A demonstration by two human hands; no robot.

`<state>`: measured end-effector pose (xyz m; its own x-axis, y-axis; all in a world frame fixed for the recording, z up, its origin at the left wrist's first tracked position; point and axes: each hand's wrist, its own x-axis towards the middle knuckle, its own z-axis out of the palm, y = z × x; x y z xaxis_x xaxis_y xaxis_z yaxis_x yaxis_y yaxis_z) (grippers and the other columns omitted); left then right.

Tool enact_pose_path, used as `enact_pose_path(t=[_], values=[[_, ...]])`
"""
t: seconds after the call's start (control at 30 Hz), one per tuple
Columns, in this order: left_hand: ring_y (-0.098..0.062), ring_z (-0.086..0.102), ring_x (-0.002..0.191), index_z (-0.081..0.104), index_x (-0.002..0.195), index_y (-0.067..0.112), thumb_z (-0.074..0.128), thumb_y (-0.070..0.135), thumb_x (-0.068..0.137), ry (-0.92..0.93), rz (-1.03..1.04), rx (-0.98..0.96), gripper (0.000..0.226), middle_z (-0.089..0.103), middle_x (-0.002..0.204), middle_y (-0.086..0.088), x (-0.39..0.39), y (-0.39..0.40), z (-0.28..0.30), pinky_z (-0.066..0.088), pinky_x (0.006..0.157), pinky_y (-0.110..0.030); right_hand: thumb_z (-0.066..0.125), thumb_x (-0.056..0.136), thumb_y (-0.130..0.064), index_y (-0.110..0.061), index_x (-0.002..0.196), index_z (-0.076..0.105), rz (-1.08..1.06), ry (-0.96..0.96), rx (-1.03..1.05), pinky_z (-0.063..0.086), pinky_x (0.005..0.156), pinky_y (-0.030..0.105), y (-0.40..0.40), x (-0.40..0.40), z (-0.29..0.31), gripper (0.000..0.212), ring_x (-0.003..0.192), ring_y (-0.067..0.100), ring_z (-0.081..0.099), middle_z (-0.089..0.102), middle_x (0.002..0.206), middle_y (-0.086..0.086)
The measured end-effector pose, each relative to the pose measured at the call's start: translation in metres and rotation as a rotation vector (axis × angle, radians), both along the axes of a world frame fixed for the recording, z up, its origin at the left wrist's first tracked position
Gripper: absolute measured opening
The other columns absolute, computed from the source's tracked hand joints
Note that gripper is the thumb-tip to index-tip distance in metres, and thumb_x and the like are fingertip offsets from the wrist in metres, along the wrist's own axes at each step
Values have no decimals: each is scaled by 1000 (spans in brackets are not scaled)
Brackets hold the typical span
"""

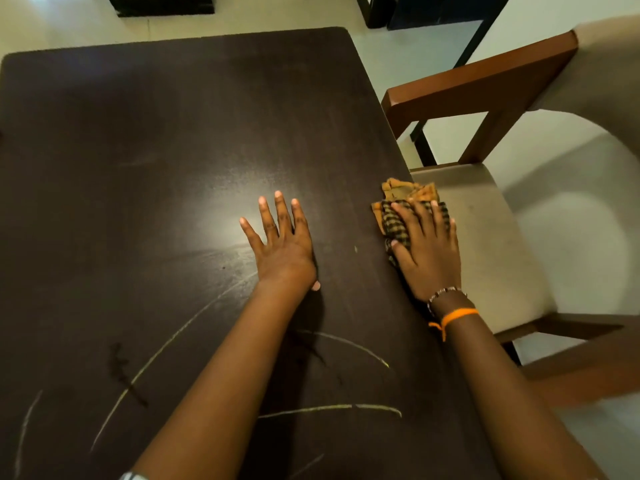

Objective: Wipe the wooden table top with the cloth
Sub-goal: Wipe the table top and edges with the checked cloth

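Item one: dark brown wooden table top (pixel 173 168), matte, with pale curved chalk-like streaks (pixel 152 358) across its near half. Item two: orange-and-black checked cloth (pixel 401 216), crumpled, at the table's right edge and partly overhanging it. I see my right hand (pixel 427 251) flat on the cloth, fingers spread, pressing rather than gripping; beaded bracelet and orange thread at the wrist. My left hand (pixel 282 247) lies open, palm down on bare wood. Item three: brown wooden armchair with beige seat (pixel 485 220), just beside the table.
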<state>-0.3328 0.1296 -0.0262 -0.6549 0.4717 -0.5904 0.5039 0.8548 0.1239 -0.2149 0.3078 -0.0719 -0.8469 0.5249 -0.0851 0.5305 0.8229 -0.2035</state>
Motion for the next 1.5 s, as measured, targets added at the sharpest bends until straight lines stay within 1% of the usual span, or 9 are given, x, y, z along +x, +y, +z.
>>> enact_pose_path(t=[0.17, 0.27, 0.4, 0.6, 0.87, 1.0, 1.13, 1.27, 1.5], values=[[-39, -35, 134, -24, 144, 7, 64, 18, 83, 35, -8, 102, 108, -35, 149, -17, 7, 1, -1, -20, 103, -62, 45, 92, -35, -29, 145, 24, -94, 11, -20, -1, 116, 52, 3, -53, -1, 57, 145, 30, 5, 20, 155, 5], [-37, -34, 136, -25, 143, 5, 71, 41, 75, 111, -33, 127, 123, -35, 150, -15, 8, -17, 2, -22, 101, -60, 46, 91, -34, -28, 145, 25, -76, 4, -14, 0, 115, 54, -28, -72, 4, 58, 144, 32, 6, 20, 155, 5], [-38, -35, 135, -30, 140, 3, 73, 62, 60, 13, 84, 52, 143, -37, 148, -16, 1, -73, 14, -18, 104, -63, 47, 89, -37, -28, 145, 23, 214, 7, -36, 0, 114, 54, -123, -88, 3, 62, 144, 33, 5, 17, 156, 5], [-38, -34, 135, -31, 139, 1, 80, 39, 64, 12, 92, -95, 139, -37, 148, -18, 1, -114, 18, -16, 104, -64, 44, 90, -44, -37, 145, 19, 509, -17, -49, -6, 112, 58, -174, -83, 2, 61, 146, 26, -1, 13, 158, -6], [-38, -35, 135, -33, 138, 2, 59, 8, 84, -1, -8, -15, 107, -36, 148, -18, 10, -104, 15, -20, 104, -61, 40, 93, -39, -32, 145, 22, -120, -3, -51, -2, 110, 66, -15, -30, 4, 56, 145, 30, 2, 16, 156, 1], [-37, -34, 135, -32, 138, 3, 53, 5, 86, 36, 15, 70, 100, -35, 149, -17, 13, -110, 6, -21, 104, -60, 43, 93, -33, -29, 146, 20, -238, -18, -59, -4, 113, 61, -28, -35, 4, 57, 145, 31, -2, 14, 157, 3], [-35, -32, 137, -32, 139, 3, 65, 15, 82, 64, 77, 165, 113, -34, 150, -16, 12, -123, 0, -22, 103, -58, 45, 92, -34, -29, 146, 21, -45, -1, -27, -2, 113, 60, -102, -54, 6, 59, 145, 32, -1, 14, 157, 3], [-33, -30, 139, -27, 142, 5, 75, 48, 66, 64, 236, 189, 134, -31, 152, -11, -10, -178, 5, -18, 107, -59, 45, 91, -35, -30, 147, 17, 201, 16, -80, -8, 112, 58, -235, -88, 7, 63, 145, 31, -5, 8, 158, 2], [-35, -30, 138, -24, 143, 4, 74, 44, 70, 77, 366, -2, 129, -28, 153, -13, -34, -273, 12, -15, 108, -60, 44, 85, -44, -31, 143, 30, 548, 54, -64, -16, 109, 54, -313, -110, 4, 60, 145, 29, 6, 25, 154, 0]])
